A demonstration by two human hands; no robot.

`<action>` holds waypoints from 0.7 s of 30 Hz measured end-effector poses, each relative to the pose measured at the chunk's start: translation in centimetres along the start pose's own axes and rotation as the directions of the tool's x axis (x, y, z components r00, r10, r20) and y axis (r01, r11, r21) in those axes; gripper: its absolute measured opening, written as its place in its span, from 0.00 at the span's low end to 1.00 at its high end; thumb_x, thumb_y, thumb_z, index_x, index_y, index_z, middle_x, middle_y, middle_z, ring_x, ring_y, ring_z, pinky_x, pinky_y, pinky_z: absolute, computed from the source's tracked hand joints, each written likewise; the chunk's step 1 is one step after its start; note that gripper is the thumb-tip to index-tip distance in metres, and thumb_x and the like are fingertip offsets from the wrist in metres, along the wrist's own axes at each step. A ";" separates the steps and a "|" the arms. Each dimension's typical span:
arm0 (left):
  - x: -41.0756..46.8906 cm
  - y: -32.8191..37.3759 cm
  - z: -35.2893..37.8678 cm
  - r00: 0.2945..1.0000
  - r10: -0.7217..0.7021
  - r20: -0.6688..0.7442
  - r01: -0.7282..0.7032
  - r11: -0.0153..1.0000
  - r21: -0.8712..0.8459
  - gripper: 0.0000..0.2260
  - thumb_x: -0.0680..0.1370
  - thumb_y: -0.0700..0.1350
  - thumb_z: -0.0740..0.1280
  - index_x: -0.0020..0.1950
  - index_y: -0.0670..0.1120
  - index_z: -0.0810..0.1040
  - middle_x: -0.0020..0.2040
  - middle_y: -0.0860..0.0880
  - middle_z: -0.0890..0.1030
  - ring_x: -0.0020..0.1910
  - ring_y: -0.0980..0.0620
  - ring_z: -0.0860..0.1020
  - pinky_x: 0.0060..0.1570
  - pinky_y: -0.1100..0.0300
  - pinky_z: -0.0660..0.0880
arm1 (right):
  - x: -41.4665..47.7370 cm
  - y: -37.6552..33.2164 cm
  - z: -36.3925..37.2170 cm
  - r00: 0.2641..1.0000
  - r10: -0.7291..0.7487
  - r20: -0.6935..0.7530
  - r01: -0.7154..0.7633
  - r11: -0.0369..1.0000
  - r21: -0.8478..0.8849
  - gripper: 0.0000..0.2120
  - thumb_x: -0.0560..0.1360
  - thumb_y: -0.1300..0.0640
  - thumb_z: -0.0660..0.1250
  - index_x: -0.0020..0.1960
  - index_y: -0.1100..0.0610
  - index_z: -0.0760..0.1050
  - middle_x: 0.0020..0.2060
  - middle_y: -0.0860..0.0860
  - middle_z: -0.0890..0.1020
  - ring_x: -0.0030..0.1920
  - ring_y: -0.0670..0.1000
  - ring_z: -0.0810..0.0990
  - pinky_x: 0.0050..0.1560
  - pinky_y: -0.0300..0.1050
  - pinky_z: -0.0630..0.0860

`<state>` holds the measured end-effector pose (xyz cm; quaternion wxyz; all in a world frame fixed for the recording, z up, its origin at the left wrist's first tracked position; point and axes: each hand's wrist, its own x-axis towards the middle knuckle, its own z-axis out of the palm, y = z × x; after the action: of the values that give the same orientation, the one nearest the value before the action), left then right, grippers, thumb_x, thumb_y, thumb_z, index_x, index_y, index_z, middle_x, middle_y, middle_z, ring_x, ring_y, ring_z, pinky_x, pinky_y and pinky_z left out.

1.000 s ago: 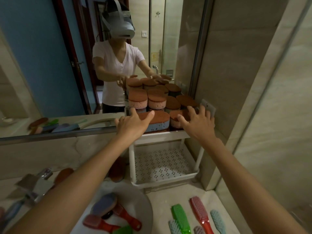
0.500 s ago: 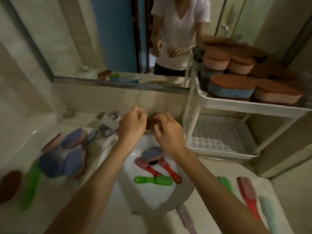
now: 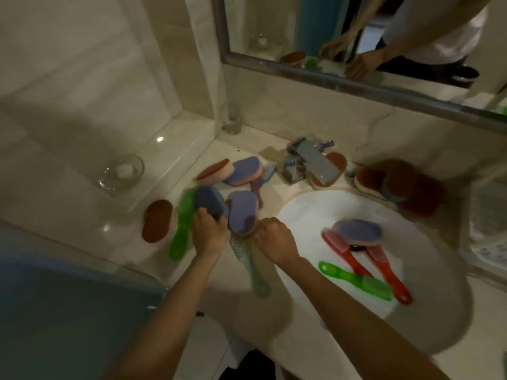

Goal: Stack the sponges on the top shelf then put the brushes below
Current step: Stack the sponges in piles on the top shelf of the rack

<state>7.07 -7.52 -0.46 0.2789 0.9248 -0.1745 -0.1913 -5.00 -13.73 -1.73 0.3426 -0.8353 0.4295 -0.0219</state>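
Note:
On the counter left of the sink lies a heap of oval sponges. My left hand grips a blue sponge. My right hand closes on the near end of a second blue sponge. Behind them lie a blue sponge and a brown-and-pink sponge. A brown sponge lies alone at the left. A green brush and a pale teal brush lie by my hands. In the sink are two red brushes, a green brush and a blue sponge. The shelf's lower tier shows at the right edge.
A steel faucet stands behind the basin with brown sponges to its right. A glass dish and a small glass sit on the ledge at the left. The mirror hangs above the backsplash.
My view swung left and down from the shelf to the counter. Both hands left the shelf's top tier, crossed over the sink and closed on the blue sponges.

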 end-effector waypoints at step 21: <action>5.4 0.1 -2.6 0.932 -0.270 0.241 0.362 0.688 -0.629 0.26 0.73 0.43 0.67 0.69 0.40 0.64 0.64 0.40 0.72 0.60 0.40 0.74 0.55 0.49 0.74 | 4.4 -3.6 -1.0 0.935 0.335 0.115 -0.346 0.793 0.502 0.25 0.70 0.56 0.70 0.61 0.61 0.65 0.57 0.56 0.75 0.52 0.54 0.76 0.38 0.41 0.77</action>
<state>12.93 -8.77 0.21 0.5401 0.7660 0.0494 -0.3451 0.02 -16.10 0.05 0.5557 -0.6223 0.5475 -0.0652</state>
